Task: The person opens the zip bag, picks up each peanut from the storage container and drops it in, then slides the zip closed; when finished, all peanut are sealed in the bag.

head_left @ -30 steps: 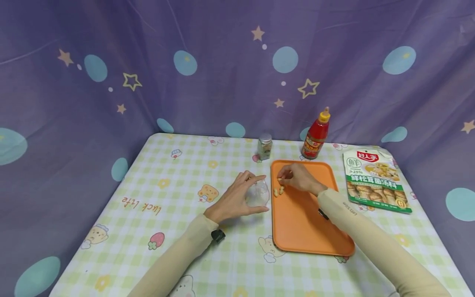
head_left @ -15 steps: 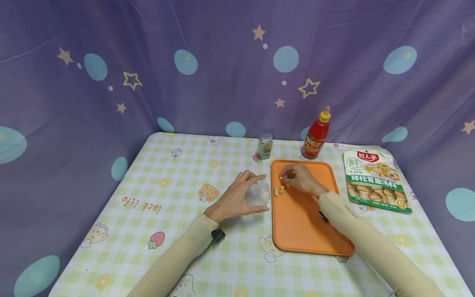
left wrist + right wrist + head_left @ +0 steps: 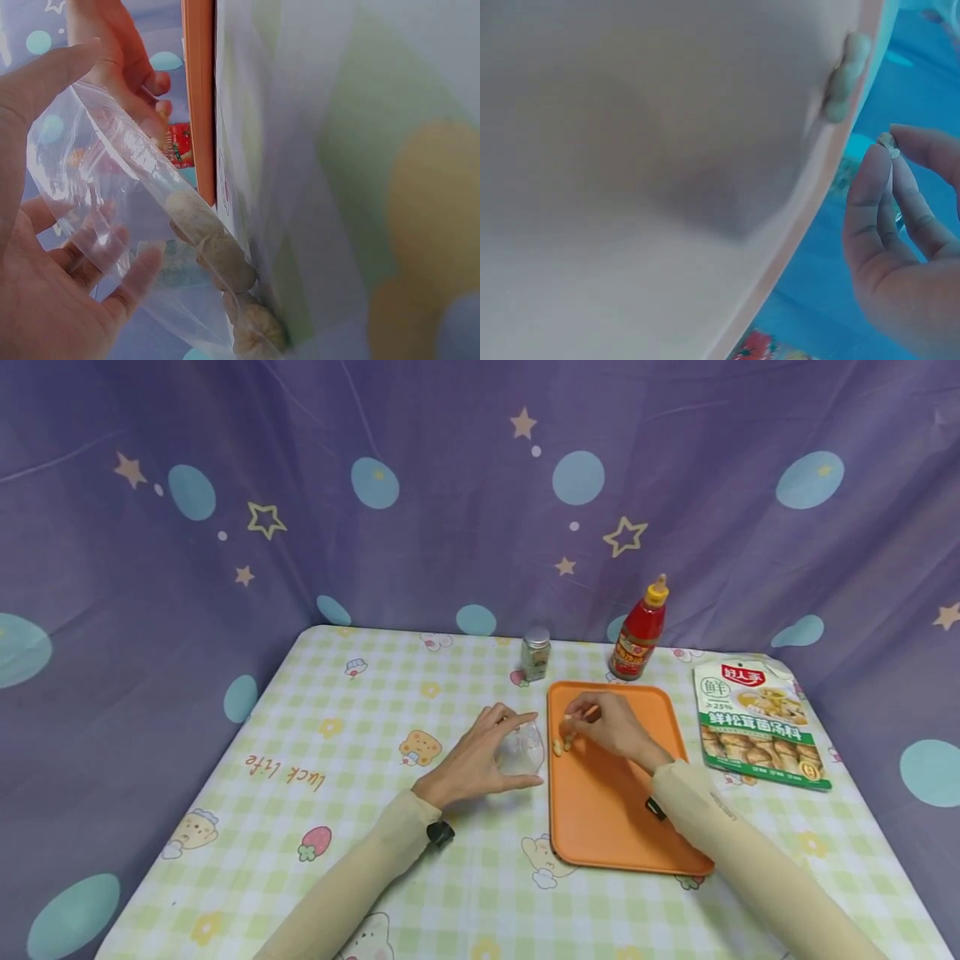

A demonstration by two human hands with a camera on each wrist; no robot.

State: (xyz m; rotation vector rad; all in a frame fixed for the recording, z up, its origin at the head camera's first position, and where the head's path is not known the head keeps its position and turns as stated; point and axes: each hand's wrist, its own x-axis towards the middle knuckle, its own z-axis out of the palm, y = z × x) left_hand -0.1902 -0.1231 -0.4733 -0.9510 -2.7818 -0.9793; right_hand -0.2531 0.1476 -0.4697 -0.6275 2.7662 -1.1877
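Observation:
My left hand (image 3: 468, 768) holds a clear plastic bag (image 3: 521, 750) on the table just left of the orange tray (image 3: 622, 818), thumb and forefinger spread wide about its mouth. Several peanuts in their shells (image 3: 225, 259) lie low in the bag in the left wrist view. Over the tray's left side, my right hand (image 3: 611, 727) pinches a peanut (image 3: 887, 144) between thumb and fingertips; mostly its end shows. Near the tray's left rim lie loose peanuts (image 3: 557, 747), close under the right fingertips. One tray peanut (image 3: 845, 79) shows large in the right wrist view.
Behind the tray stand a spice jar (image 3: 536, 655) with a silvery lid and a red sauce bottle (image 3: 639, 633) with a yellow cap. A white and green food pouch (image 3: 761, 722) lies right of the tray. A checked cloth (image 3: 360, 710) covers the table.
The right hand has shifted slightly toward the near side with its peanut, now partly covering the tray peanuts. The left hand and the bag stay in place.

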